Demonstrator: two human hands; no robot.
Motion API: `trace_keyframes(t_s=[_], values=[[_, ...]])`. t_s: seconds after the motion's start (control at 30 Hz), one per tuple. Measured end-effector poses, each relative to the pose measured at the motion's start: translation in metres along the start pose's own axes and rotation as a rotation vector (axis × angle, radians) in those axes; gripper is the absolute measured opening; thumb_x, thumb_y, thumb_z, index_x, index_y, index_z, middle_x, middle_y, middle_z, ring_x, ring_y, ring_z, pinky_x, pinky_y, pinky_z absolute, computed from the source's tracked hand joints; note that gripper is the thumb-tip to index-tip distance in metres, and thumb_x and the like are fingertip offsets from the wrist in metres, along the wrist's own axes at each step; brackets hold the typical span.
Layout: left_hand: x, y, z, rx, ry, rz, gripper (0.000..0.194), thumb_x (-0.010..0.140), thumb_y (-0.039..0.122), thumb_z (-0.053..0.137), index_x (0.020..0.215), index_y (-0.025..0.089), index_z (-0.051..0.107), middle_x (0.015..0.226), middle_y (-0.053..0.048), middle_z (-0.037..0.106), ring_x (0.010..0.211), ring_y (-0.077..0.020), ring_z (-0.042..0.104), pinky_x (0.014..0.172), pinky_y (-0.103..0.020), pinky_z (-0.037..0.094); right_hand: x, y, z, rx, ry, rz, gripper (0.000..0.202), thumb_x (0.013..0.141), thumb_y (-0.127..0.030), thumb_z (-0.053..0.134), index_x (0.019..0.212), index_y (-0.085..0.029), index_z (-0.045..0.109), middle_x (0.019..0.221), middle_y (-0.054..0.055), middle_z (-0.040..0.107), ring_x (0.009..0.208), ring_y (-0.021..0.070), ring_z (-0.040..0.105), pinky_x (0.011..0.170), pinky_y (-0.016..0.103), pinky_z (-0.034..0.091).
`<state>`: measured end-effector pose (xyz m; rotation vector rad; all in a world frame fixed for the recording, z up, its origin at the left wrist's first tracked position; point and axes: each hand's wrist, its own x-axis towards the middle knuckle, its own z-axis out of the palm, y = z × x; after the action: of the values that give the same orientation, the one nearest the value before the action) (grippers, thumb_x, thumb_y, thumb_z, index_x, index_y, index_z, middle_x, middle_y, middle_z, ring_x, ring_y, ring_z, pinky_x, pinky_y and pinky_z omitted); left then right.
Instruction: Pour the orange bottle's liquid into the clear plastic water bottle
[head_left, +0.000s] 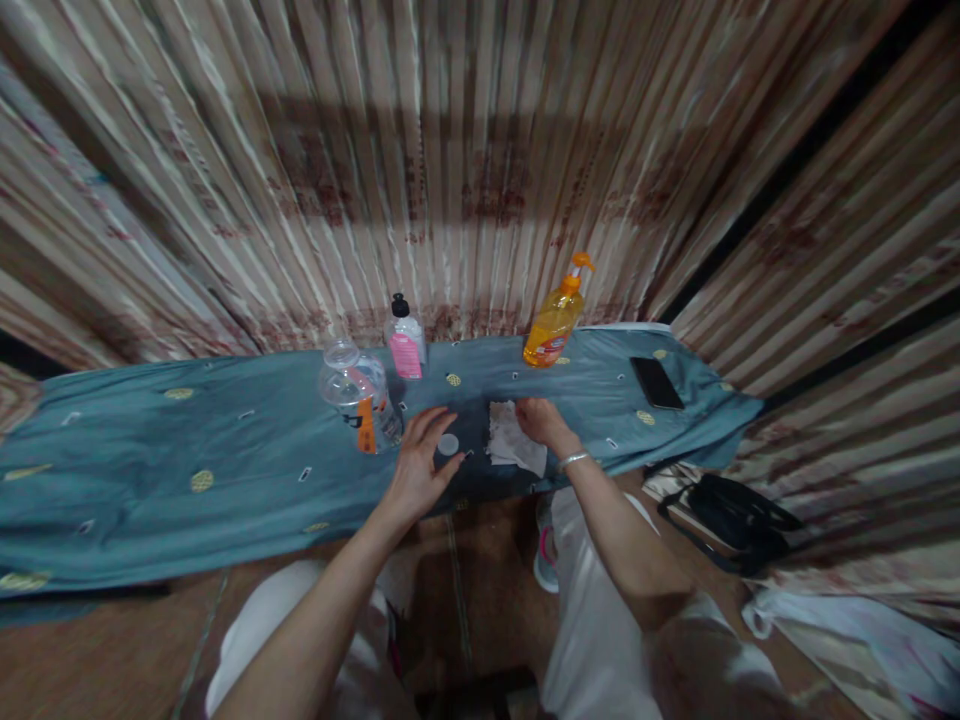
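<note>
My left hand [421,465] is open, thumb and fingers spread around a small round whitish disc, perhaps a lid [448,444], on the dark teal cloth cover. It is not gripping the disc. My right hand [544,422], a bracelet at its wrist, has curled fingers at the upper right edge of a pale, crumpled wiping cloth [514,440]. The cloth lies flat beneath it. Left of my left hand stands a clear plastic bottle [364,400] with an orange label, its wide top uncapped.
Behind stand a pink-labelled bottle [406,345] with a black cap and an orange pump bottle [555,320]. A dark phone [656,383] lies at the right. Pleated curtains [465,150] hang behind the covered bench [247,450]. A black bag [739,520] sits at lower right.
</note>
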<state>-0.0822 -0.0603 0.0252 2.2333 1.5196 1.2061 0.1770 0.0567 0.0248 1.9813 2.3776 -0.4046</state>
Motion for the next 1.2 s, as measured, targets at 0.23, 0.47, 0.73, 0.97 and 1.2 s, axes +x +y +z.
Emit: trace_keyframes(t_s=[0.23,0.47,0.73,0.97,1.2], values=[[-0.003,-0.01,-0.008,-0.015,-0.005,-0.08,0.051,0.092,0.032,0.072,0.143,0.026,0.067,0.152,-0.013,0.064,0.145,-0.0338,0.058,0.126,-0.06,0.045,0.005,0.015,-0.021,0.066,0.213,-0.024,0.041,0.103,-0.015,0.054,0.142,-0.013,0.069,0.139,0.023,0.075,0.129,0.032,0.072,0.109,0.042,0.055],[-0.01,-0.014,-0.01,-0.057,-0.013,-0.088,0.052,0.093,0.03,0.071,0.145,0.025,0.065,0.156,-0.015,0.062,0.148,-0.034,0.057,0.127,-0.06,0.043,-0.035,-0.005,0.004,0.091,0.039,-0.17,0.047,0.089,-0.026,0.084,0.133,-0.015,0.075,0.137,0.017,0.077,0.129,0.0312,0.073,0.11,0.036,0.055],[-0.017,-0.008,-0.002,-0.1,-0.013,-0.115,0.055,0.09,0.021,0.072,0.144,0.026,0.066,0.156,-0.014,0.063,0.148,-0.0346,0.058,0.127,-0.063,0.044,-0.037,-0.03,0.009,0.078,0.036,-0.179,0.022,0.096,-0.008,0.06,0.103,-0.013,0.08,0.108,0.02,0.082,0.107,0.031,0.079,0.093,0.037,0.057],[-0.015,-0.008,0.006,-0.15,-0.011,-0.138,0.061,0.087,0.02,0.074,0.147,0.025,0.065,0.157,-0.016,0.062,0.149,-0.0362,0.057,0.127,-0.065,0.043,0.018,-0.081,-0.048,0.234,0.179,-0.318,0.044,0.102,-0.036,0.071,0.143,-0.02,0.068,0.134,0.014,0.079,0.123,0.0293,0.077,0.104,0.038,0.057],[-0.009,-0.014,0.01,-0.173,-0.009,-0.172,0.068,0.088,0.021,0.073,0.154,0.023,0.058,0.161,-0.019,0.058,0.151,-0.0374,0.055,0.127,-0.067,0.043,0.109,-0.183,-0.087,0.47,0.276,-0.378,0.079,0.082,-0.041,0.092,0.15,-0.014,0.061,0.15,0.017,0.07,0.143,0.0326,0.065,0.118,0.039,0.051]])
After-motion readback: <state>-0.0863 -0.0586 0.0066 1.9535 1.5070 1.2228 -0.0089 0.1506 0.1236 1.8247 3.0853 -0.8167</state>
